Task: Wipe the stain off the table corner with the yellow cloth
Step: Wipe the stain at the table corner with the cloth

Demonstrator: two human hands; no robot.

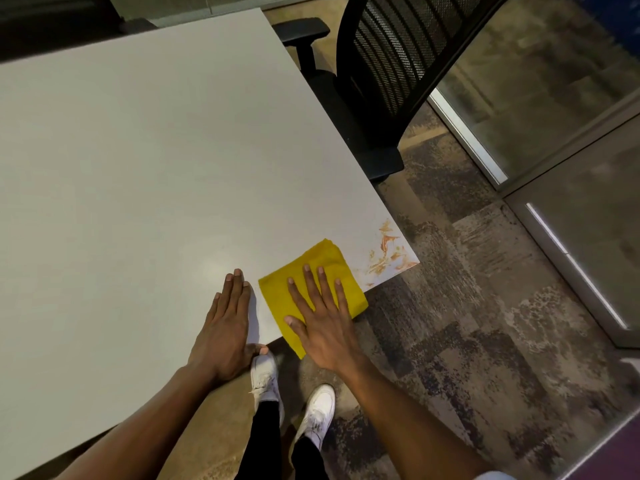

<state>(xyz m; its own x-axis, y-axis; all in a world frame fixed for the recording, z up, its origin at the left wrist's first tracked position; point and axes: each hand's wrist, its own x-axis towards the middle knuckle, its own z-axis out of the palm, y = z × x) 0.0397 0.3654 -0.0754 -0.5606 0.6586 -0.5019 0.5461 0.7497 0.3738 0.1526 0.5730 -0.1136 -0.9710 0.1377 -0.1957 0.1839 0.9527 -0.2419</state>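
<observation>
A folded yellow cloth [323, 263] lies flat on the white table [156, 150] near its front right corner, partly overhanging the front edge. My right hand [322, 318] rests palm down on the cloth with fingers spread. To the right of the cloth, an orange-brown smeared stain [389, 251] covers the table corner, a short gap away from the cloth. My left hand [227, 329] lies flat on the bare table just left of the cloth, fingers together and thumb hooked over the front edge.
A black mesh office chair [391, 71] stands against the table's right side, beyond the stained corner. Patterned carpet [467, 306] lies right of the table, with a glass partition [554, 116] farther right. My white shoes [294, 393] show below the table's front edge.
</observation>
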